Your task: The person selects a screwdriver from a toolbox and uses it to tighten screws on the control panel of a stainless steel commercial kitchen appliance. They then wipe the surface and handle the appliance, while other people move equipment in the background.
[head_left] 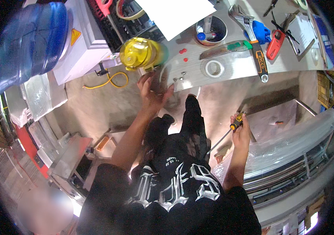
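My left hand point(154, 96) reaches to the near edge of the table point(233, 64), its fingers apart with nothing in them. Just beyond those fingers stands a yellow translucent bottle point(139, 53). A few small metal pieces point(181, 78) lie close to the hand at the table's edge, and small red bits point(185, 60) are scattered a little farther in. Off to the right, away from the table, my right hand point(241, 131) is closed around the yellow-and-black handle of a screwdriver point(237, 121). Its long shaft slants down to the left, toward my leg.
On the table are a roll of white tape point(214, 69), a green-handled knife point(229, 49), an adjustable wrench point(257, 55), a red tool point(275, 45), a cup of pens point(217, 27) and white paper point(175, 15). Bubble-wrapped metal frames point(292, 149) stand at right. A person point(45, 211) appears lower left.
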A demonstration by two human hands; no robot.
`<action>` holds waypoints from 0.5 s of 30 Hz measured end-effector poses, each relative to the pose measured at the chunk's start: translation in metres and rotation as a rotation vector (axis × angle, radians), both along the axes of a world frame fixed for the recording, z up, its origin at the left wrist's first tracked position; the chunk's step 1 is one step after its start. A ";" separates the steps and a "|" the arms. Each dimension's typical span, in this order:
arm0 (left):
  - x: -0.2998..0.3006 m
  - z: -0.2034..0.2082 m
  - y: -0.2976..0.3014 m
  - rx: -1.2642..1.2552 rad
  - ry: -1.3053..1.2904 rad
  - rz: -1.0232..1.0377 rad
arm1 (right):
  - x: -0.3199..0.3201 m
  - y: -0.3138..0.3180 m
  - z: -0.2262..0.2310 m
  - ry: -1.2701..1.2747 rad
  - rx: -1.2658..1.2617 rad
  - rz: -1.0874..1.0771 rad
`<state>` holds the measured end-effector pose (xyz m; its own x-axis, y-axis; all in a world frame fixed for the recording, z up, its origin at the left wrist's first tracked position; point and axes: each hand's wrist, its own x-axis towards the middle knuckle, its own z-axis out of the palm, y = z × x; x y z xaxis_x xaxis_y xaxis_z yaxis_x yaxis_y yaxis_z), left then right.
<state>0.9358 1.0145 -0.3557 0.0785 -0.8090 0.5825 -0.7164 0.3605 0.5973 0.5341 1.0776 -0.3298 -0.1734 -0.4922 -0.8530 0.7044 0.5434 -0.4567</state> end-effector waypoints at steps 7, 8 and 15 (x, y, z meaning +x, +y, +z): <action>0.004 0.049 0.039 0.053 0.094 0.272 | -0.019 -0.040 0.087 0.293 -0.190 0.029; 0.007 0.057 0.052 0.014 0.196 0.297 | -0.018 -0.053 0.111 0.456 -0.237 0.070; 0.054 0.115 0.233 0.290 0.236 0.505 | 0.097 -0.114 0.237 0.790 -0.669 0.017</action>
